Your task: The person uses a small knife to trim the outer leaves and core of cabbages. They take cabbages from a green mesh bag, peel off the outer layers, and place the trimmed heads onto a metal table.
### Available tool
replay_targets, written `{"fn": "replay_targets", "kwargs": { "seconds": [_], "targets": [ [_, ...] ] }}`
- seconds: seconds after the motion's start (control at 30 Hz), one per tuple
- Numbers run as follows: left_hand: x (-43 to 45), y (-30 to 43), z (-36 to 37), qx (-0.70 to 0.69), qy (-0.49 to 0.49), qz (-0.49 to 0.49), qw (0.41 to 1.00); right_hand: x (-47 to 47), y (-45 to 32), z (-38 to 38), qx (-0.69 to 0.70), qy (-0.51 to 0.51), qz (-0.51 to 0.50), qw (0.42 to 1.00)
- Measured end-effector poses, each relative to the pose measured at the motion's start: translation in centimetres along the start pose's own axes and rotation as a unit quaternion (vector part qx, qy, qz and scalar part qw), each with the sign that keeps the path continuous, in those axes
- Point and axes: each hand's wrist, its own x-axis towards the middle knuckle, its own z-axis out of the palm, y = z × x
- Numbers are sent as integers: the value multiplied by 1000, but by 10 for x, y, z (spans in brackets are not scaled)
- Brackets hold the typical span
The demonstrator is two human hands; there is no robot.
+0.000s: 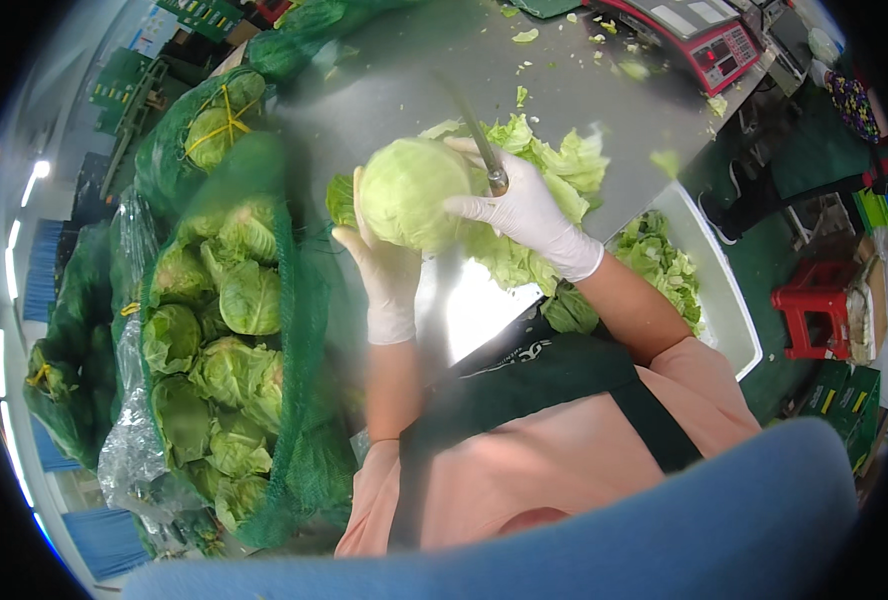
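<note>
A pale green cabbage head is held between my two gloved hands above the metal table. My left hand supports it from the left and below, thumb out to the side. Against its right side rest the fingers and thumb of my right hand. That same hand also keeps a knife in its grip, the blurred blade pointing up and away from me. Loose cabbage leaves lie on the table beyond and beneath my right hand.
At left, an open green mesh sack holds several cabbages; a tied sack lies beyond it. A white bin of leaves stands at right. A red scale sits at the far right, near another person and a red stool.
</note>
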Motion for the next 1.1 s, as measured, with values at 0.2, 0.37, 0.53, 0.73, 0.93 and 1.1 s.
{"fn": "replay_targets", "kwargs": {
  "seconds": [0.2,0.37,0.53,0.73,0.93,1.1],
  "targets": [
    [-3,-15,9,-18,90,-65,994,-9,-11,8,-190,-10,-56,980],
    [-5,-7,13,-160,93,-111,976,-16,2,-17,-302,-6,-125,945],
    [-11,-15,15,-63,83,-50,993,-23,-35,12,-426,-3,-226,876],
    [-21,-12,39,-61,78,-29,995,-14,-8,23,-315,31,-352,881],
    [-20,-8,32,-145,165,-32,975,-10,-19,-1,-276,129,-268,914],
    [-21,-8,23,-82,120,14,989,-3,-35,40,-371,8,-241,897]
  ]
}}
